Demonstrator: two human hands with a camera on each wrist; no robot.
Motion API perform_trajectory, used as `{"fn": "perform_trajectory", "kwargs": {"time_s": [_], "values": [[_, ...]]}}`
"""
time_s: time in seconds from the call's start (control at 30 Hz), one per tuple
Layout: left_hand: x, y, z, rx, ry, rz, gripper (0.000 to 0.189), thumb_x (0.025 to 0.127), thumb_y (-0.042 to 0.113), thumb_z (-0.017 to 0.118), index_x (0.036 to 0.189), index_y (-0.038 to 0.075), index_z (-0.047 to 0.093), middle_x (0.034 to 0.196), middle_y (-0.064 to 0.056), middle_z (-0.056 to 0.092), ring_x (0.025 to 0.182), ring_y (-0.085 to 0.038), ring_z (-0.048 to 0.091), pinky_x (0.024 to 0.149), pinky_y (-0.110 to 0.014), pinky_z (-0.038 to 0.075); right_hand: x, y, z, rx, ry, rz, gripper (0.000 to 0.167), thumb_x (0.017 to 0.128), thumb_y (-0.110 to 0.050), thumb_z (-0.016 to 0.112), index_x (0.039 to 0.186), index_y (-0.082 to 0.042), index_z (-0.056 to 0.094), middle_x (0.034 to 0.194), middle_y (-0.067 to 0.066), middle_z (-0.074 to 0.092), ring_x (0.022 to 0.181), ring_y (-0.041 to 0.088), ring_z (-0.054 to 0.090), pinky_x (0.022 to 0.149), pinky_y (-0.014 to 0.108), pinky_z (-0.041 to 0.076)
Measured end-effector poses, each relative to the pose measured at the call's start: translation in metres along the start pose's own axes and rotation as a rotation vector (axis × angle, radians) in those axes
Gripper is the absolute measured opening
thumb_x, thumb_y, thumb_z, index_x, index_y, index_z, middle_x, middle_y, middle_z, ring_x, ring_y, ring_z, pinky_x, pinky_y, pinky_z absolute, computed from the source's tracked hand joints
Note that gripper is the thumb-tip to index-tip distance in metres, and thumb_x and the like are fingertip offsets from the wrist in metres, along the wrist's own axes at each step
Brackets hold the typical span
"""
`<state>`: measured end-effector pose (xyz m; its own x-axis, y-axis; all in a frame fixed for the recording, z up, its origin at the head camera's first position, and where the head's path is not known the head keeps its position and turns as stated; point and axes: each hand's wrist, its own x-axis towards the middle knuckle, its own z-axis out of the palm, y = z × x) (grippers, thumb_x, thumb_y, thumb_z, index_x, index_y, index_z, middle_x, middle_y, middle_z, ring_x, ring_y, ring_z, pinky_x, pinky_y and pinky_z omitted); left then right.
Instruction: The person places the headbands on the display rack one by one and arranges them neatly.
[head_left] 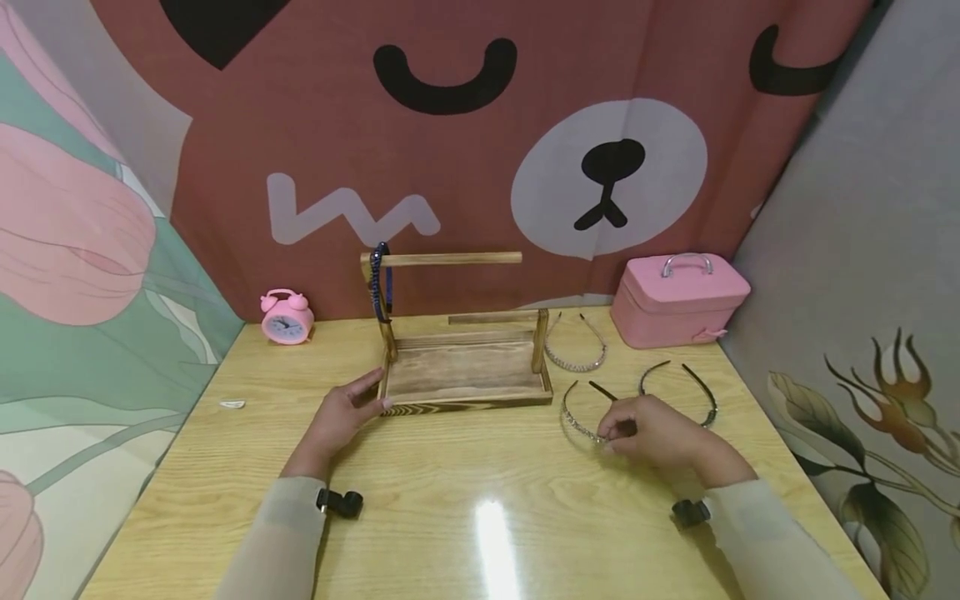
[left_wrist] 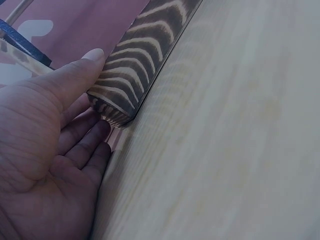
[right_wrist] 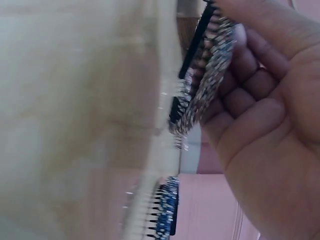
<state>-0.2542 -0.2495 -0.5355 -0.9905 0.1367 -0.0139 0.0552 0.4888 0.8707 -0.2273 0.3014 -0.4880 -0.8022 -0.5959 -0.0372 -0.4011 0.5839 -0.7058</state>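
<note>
A wooden headband stand [head_left: 465,404] has a tray base, two uprights and a top bar, with a dark blue headband [head_left: 377,283] hung at the bar's left end. My left hand [head_left: 337,421] grips the tray's front left corner; in the left wrist view its thumb lies against the striped wooden edge [left_wrist: 137,60] and its fingers reach round the corner. My right hand [head_left: 656,433] pinches the front curve of a sparkly headband [head_left: 576,423]. In the right wrist view that beaded headband [right_wrist: 215,65] is tilted between thumb and fingers, close over the table.
Right of the stand lies a pale beaded headband [head_left: 576,365]. A darker headband [head_left: 710,408] lies just beyond my right hand. Behind them stands a pink case [head_left: 675,304]. At the left are a pink alarm clock [head_left: 287,321] and a small white hair clip [head_left: 232,404].
</note>
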Motion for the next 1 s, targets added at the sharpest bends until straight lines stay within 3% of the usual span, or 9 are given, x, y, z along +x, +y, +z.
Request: {"fn": "perform_trajectory", "kwargs": {"time_s": [0.17, 0.27, 0.37, 0.53, 0.67, 0.83, 1.0], "values": [[0.0, 0.0, 0.0, 0.002, 0.001, -0.008, 0.067, 0.103, 0.028, 0.079, 0.164, 0.016, 0.052, 0.168, -0.014, 0.05, 0.158, -0.037, 0.044, 0.13, -0.057, 0.036, 0.003, 0.0, -0.011, 0.211, 0.108, -0.03, 0.009, 0.102, -0.008, 0.076, 0.109, -0.002, 0.077, 0.098, -0.005, 0.073, 0.091, 0.006, 0.066, 0.078, 0.024, 0.061], [0.0, 0.0, 0.001, 0.003, 0.003, -0.007, 0.067, 0.103, 0.028, 0.079, 0.164, 0.015, 0.053, 0.168, -0.015, 0.05, 0.157, -0.038, 0.045, 0.13, -0.057, 0.037, 0.004, 0.006, -0.014, 0.355, 0.178, -0.107, 0.01, 0.105, 0.002, 0.068, 0.113, 0.007, 0.072, 0.099, -0.008, 0.071, 0.09, 0.004, 0.065, 0.077, 0.023, 0.06], [0.0, 0.0, 0.001, 0.01, 0.0, -0.004, 0.068, 0.103, 0.03, 0.079, 0.164, 0.016, 0.052, 0.167, -0.015, 0.05, 0.157, -0.038, 0.044, 0.13, -0.057, 0.037, 0.004, 0.012, -0.014, 0.499, 0.221, -0.218, 0.017, 0.106, 0.011, 0.057, 0.113, 0.005, 0.071, 0.1, -0.011, 0.072, 0.091, 0.002, 0.065, 0.079, 0.021, 0.059], [0.0, 0.0, 0.0, 0.027, 0.011, 0.002, 0.069, 0.103, 0.032, 0.079, 0.164, 0.017, 0.052, 0.168, -0.014, 0.05, 0.159, -0.039, 0.041, 0.132, -0.058, 0.033, 0.008, 0.011, -0.015, 0.874, 0.148, -0.438, 0.031, 0.111, 0.012, 0.042, 0.117, -0.002, 0.069, 0.107, -0.003, 0.071, 0.099, 0.009, 0.064, 0.09, 0.022, 0.056], [0.0, 0.001, 0.0, 0.015, 0.012, -0.001, 0.067, 0.104, 0.028, 0.078, 0.164, 0.016, 0.052, 0.168, -0.015, 0.05, 0.159, -0.038, 0.041, 0.132, -0.058, 0.033, 0.013, 0.005, -0.016, 1.089, 0.108, -0.533, 0.029, 0.116, 0.004, 0.037, 0.117, -0.001, 0.065, 0.109, 0.002, 0.066, 0.098, 0.017, 0.058, 0.092, 0.028, 0.049], [0.001, 0.001, 0.0, 0.021, 0.006, 0.001, 0.068, 0.104, 0.029, 0.078, 0.165, 0.017, 0.051, 0.168, -0.015, 0.049, 0.159, -0.038, 0.042, 0.132, -0.058, 0.034, 0.021, -0.005, -0.019, 1.218, 0.19, -0.515, 0.034, 0.118, -0.002, 0.034, 0.116, -0.003, 0.067, 0.107, 0.002, 0.066, 0.098, 0.017, 0.059, 0.093, 0.028, 0.049], [0.0, 0.0, 0.0, 0.031, 0.0, -0.004, 0.069, 0.104, 0.032, 0.078, 0.165, 0.018, 0.051, 0.169, -0.013, 0.048, 0.16, -0.039, 0.041, 0.132, -0.059, 0.033, 0.036, -0.019, -0.025, 1.3, 0.33, -0.43, 0.028, 0.118, -0.012, 0.044, 0.112, -0.007, 0.071, 0.105, 0.0, 0.07, 0.097, 0.014, 0.065, 0.091, 0.025, 0.055]]}}
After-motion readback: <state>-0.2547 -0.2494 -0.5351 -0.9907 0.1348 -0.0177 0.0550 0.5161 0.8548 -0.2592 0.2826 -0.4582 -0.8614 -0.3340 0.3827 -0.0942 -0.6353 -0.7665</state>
